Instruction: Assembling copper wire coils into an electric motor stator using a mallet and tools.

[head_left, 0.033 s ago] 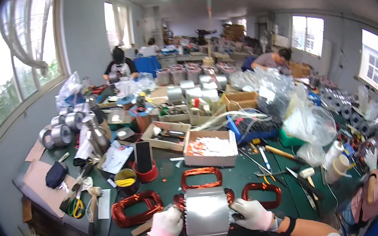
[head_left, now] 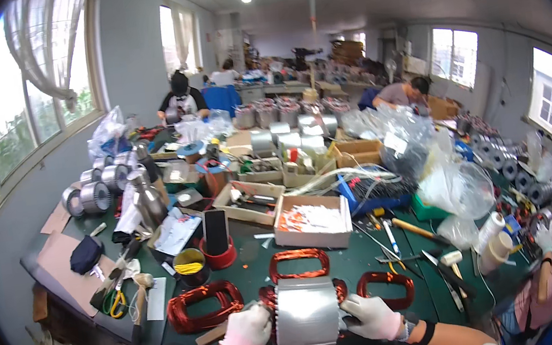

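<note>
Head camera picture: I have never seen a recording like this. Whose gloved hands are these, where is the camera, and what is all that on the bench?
The camera sits on a person's head and looks down through a fisheye lens, so straight edges bend near the rim. The two forearms coming up from the bottom edge are that person's own. The left hand and right hand, both in white gloves, grip the two sides of a grey metal cylinder, which looks like a motor core with copper windings showing at its edges.

It stands on a green workbench. Around it lie loose copper wire coils, a cardboard box of small white and orange parts, a roll of yellow tape, pliers with yellow handles and clear plastic bags. Other people work at the far end and at the right edge.
</note>
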Available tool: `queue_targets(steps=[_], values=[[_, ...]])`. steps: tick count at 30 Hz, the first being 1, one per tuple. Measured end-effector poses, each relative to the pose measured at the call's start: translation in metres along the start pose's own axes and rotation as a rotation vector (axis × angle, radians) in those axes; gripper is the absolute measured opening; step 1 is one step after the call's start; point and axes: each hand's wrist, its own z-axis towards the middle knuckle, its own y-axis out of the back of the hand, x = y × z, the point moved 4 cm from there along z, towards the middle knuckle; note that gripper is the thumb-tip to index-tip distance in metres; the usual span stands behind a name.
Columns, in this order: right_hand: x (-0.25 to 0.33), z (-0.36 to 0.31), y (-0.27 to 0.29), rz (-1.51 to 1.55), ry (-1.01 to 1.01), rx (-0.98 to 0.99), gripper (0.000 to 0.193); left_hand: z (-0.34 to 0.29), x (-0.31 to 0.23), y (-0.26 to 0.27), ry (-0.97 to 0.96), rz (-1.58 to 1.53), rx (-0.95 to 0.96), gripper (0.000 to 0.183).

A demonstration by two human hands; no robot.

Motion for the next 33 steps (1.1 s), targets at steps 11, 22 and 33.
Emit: queue_targets(steps=[11,22,33], values=[[-0.003,0.021,0.001,0.018,0.023,0.189,0.065,-0.004,0.014,-0.017,0.164,-0.056,0.023,0.021],[-0.004,0.0,-0.004,0.532,-0.264,-0.442,0.02,-0.005,0.019,-0.031,0.23,-0.579,-0.081,0.037],[-0.058,-0.018,-0.037,1.263,-0.572,-0.162,0.024,-0.007,0.022,-0.039,0.226,-0.724,-0.132,0.032]])
